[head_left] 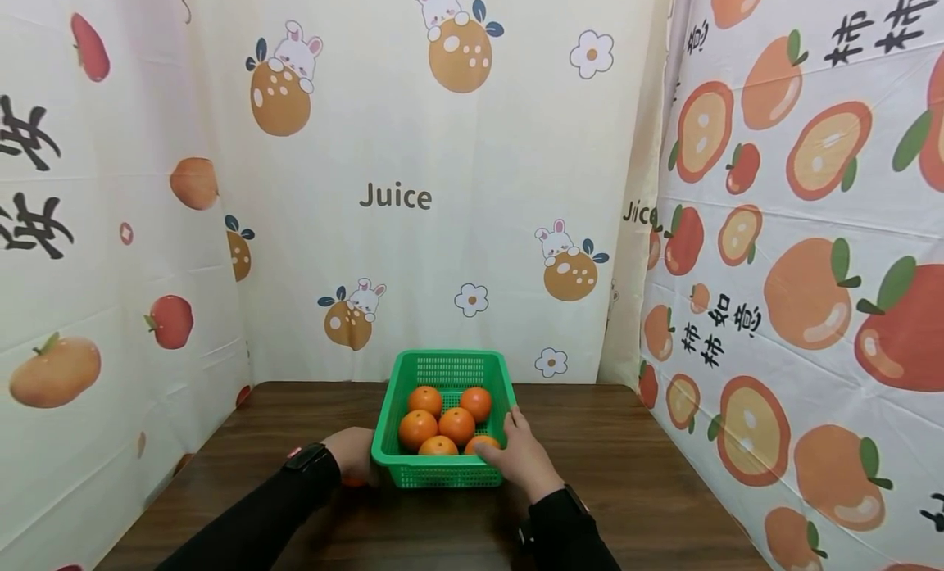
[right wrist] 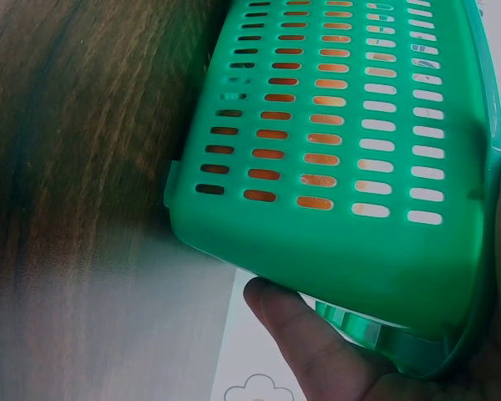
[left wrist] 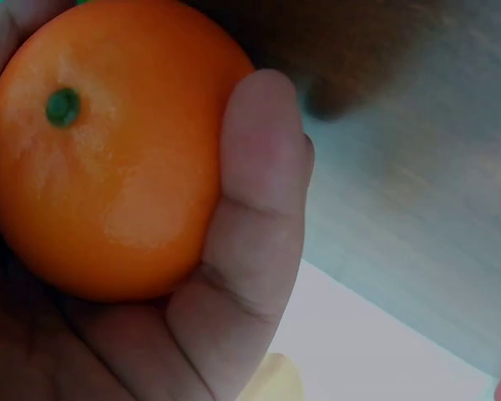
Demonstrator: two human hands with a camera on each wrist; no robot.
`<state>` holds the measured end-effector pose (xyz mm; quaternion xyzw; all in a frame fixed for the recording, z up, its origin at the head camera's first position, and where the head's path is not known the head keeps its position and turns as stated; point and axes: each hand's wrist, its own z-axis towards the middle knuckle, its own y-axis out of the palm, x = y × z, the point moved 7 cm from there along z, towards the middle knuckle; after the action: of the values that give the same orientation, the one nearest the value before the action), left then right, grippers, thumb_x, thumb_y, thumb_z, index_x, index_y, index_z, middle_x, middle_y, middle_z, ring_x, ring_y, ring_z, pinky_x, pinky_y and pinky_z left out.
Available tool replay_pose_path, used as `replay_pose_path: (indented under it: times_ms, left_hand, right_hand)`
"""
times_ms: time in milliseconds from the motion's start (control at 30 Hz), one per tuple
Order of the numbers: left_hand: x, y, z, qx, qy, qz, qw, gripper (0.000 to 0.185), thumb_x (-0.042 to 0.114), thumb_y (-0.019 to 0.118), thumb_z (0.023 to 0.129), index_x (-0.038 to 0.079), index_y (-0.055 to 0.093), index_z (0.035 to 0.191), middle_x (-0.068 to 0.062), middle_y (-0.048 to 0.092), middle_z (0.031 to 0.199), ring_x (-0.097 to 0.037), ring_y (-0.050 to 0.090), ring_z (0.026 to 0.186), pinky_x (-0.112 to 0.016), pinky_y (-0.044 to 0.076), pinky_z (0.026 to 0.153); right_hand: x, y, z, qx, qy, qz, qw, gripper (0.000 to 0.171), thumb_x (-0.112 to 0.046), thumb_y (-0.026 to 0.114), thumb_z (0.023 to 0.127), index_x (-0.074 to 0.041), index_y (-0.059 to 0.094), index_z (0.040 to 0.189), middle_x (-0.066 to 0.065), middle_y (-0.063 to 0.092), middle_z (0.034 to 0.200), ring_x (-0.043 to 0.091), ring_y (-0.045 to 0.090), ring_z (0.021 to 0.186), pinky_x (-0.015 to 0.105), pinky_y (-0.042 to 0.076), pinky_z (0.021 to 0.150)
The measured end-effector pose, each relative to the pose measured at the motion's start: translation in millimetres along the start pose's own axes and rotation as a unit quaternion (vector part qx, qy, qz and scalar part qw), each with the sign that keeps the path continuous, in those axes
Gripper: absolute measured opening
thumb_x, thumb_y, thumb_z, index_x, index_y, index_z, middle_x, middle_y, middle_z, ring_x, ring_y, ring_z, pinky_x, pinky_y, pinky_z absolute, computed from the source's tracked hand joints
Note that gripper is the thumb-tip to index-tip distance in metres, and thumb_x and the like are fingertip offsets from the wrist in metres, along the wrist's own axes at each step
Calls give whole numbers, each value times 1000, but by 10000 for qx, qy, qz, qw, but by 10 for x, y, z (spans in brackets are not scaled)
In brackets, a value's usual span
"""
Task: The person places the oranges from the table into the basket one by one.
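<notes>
A green slotted basket (head_left: 413, 366) is stood on the dark wooden bench (head_left: 649, 473), near its front edge and square to the person. Six oranges (head_left: 456, 425) are seen inside it, packed close together toward the near end, so the far end of the basket floor is left bare. The right hand (head_left: 519, 456) is laid against the basket's near right corner; in the right wrist view the thumb (right wrist: 301, 326) is tucked under the rim and the slotted wall (right wrist: 342, 125) is pressed into the palm, so the grip is clamped on the basket, seemingly to steady it rather than to lift it, though whether the base is fully down on the bench cannot be told. Orange shapes are visible through the slots, which confirms the fruit lies against that wall. The left hand (head_left: 354, 455) is held low just beside the basket's near left corner, outside the rim. In the left wrist view a further orange (left wrist: 100, 150) is cupped in the palm, green stem button outward, with the thumb (left wrist: 259, 192) curled round its side: this grip is closed on that single fruit, apart from the six in the basket. Both forearms are covered by dark sleeves (head_left: 258, 522). The bench is enclosed on three sides by fruit-printed cloth (head_left: 442, 186).
</notes>
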<state>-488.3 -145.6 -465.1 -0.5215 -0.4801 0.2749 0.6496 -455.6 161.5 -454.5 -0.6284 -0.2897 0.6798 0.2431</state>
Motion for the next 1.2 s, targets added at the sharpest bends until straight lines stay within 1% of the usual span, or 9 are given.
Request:
replay_pose_path:
  times_ms: [67,133,300,467,600,767,867,1067,1200]
  left_hand:
    - [-1,1,-11,62,27,-8,10000,36,14,93,62,26,66,83,9,70,88,-13,60,83,-44,55,87]
    - [-8,9,-21,53,21,-103,9999,35,14,93,64,25,66,85,8,71,89,-14,61,83,-46,55,89]
    - [-42,30,-45,-20,-151,-419,9990,33,12,93,69,23,68,87,7,70,88,-16,60,83,-52,55,93]
    - [-53,27,-68,59,-244,-454,9987,34,12,93,69,23,68,89,8,69,87,-17,58,82,-51,54,92]
    - [-51,32,-87,112,-187,-466,9987,33,12,92,69,23,67,89,6,66,84,-19,56,80,-48,53,87]
    - [-3,11,-102,194,24,-322,9993,32,12,92,71,22,66,87,7,62,79,-18,54,75,-43,52,79]
    - [-11,22,-78,198,56,-226,9995,32,14,92,71,23,66,88,8,64,79,-16,55,75,-43,53,80]
    - [-73,54,-41,67,-8,-292,9996,34,15,93,71,24,70,94,7,70,88,-17,59,83,-50,55,90]
    - [-115,61,-24,37,31,-275,9996,33,16,92,71,25,67,91,8,65,83,-17,56,79,-44,53,82]
  right_hand:
    - [3,3,7,7,-15,-1,10000,101,-60,71,97,3,30,165,17,13,179,48,35,156,66,37,120]
    - [4,5,10,12,-21,24,10000,101,-60,71,97,3,30,165,16,13,179,48,35,156,65,37,120]
    - [8,9,27,-8,-47,14,10000,101,-60,70,98,4,30,165,17,13,179,48,35,156,66,37,120]
    - [14,10,33,-15,34,-34,10000,102,-62,70,97,2,30,165,16,13,179,48,35,156,66,37,120]
    - [5,11,20,-33,44,-34,10000,103,-63,70,96,3,30,165,16,13,179,49,35,156,67,37,119]
    - [-25,4,-8,-33,-60,-34,10000,101,-59,70,98,4,29,165,18,12,179,50,34,156,66,37,120]
    - [-32,-7,-17,-35,-73,-14,10000,100,-58,70,99,5,28,165,19,12,179,50,33,156,66,36,120]
    - [-37,-5,-22,-55,-67,-6,10000,101,-58,70,98,6,29,164,21,13,179,50,33,156,67,36,120]
    - [-43,-2,-14,-84,-39,-3,10000,101,-60,70,98,5,29,165,20,12,179,50,33,156,67,36,120]
